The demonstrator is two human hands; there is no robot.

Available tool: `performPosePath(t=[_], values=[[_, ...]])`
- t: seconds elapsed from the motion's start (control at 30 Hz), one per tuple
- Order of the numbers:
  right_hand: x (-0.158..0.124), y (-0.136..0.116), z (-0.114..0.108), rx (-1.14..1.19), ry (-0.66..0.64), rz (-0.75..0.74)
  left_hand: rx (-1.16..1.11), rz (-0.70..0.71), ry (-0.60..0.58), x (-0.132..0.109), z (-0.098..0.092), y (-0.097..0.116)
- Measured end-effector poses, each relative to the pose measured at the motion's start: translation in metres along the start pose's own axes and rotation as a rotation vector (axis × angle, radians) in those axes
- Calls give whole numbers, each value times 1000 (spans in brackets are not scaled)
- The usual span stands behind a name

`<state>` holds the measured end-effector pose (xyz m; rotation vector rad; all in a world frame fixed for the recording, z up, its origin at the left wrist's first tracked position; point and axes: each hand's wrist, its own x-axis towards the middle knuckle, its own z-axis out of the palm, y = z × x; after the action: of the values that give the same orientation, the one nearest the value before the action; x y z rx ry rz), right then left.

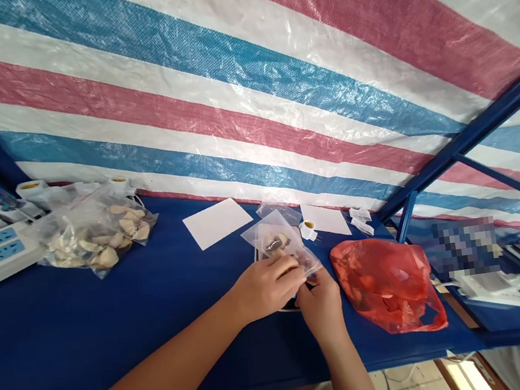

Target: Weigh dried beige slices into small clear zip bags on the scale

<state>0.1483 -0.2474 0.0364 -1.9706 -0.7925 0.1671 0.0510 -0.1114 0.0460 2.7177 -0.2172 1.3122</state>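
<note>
A small clear plastic bag (268,225) with a few pale beige pieces and something dark inside lies just beyond my hands. My left hand (269,287) is closed on the bag's near part, its fingers bent over the plastic. At the bag's near right corner, my right hand (322,302) pinches the edge, with its fingertips partly hidden. Beneath the bag and hands sits a dark object with a light rim (257,253); it is mostly covered, so its kind does not show.
A larger clear bag of beige pieces (102,243) lies left beside a white power strip (1,247). White paper sheets (218,222) and a small white socket-like piece (309,229) lie behind my hands. A red plastic bag (388,283) sits right. Striped sheeting (227,96) hangs behind the blue table (92,347).
</note>
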Motion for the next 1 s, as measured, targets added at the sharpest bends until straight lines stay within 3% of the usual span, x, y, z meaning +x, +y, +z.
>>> performPosePath(t=[0.17, 0.37, 0.5, 0.6, 0.7, 0.77, 0.83, 0.93, 1.0], values=[[5, 1, 0, 75, -133, 19, -38, -16, -65, 1, 0, 0], [1, -3, -1, 107, -60, 106, -202, -61, -63, 5, -5, 0], [-2, -9, 3, 325, -21, 168, -365, -129, 23, 5, -8, -3], [-4, -14, 4, 458, 109, 85, -588, -432, 178, 5, -6, -8], [-11, -14, 5, 429, 133, -32, -940, -1007, 366, 9, -2, -16], [-18, -11, 7, 360, 112, -126, -1188, -1303, 465, 13, -2, -21], [-25, -8, 11, 289, 68, -217, -1392, -1419, 454, 16, -6, -23], [-33, -5, 20, 204, 35, -278, -1554, -1385, 215, 18, -13, -20], [-34, -5, 25, 175, 49, -275, -1521, -1351, 91, 19, -16, -16]])
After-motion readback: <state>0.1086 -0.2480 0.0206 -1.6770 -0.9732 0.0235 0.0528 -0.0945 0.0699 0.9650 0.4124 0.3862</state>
